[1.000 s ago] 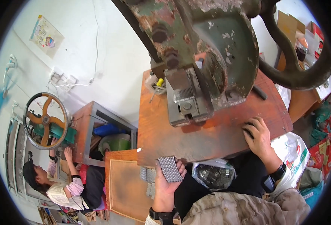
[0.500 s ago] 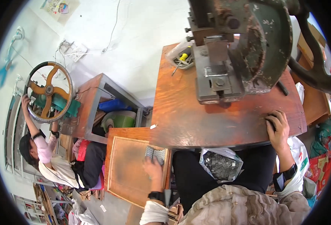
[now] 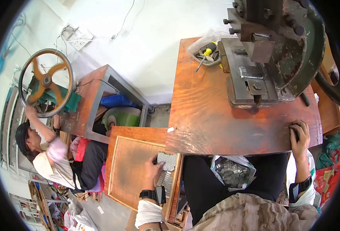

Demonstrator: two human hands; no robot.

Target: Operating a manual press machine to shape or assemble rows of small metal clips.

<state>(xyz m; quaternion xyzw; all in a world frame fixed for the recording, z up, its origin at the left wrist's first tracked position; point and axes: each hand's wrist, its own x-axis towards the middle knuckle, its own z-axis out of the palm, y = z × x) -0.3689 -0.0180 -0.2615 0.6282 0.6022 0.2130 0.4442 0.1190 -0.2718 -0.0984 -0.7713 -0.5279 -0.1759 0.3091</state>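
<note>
My left hand (image 3: 153,172) reaches down to a shallow wooden tray (image 3: 129,169) at my left side and rests on a grey block of stacked small metal pieces (image 3: 166,163) at the tray's right edge, fingers curled on it. My right hand (image 3: 300,139) grips the front right edge of the reddish wooden workbench (image 3: 208,115), fingers over the top. A heavy green and grey press machine (image 3: 262,57) stands on the bench ahead of me.
A clear bag of small metal pieces (image 3: 231,173) lies on my lap. A plastic tray with a yellow-handled screwdriver (image 3: 206,52) sits at the bench's far left. To the left, another person (image 3: 50,154) holds a large spoked wheel (image 3: 44,82) beside a metal-framed table (image 3: 100,100).
My left hand has carried the grey block of metal pieces down from bench height onto the wooden tray. My view has swung left and downward. My right hand has stayed on the bench edge.
</note>
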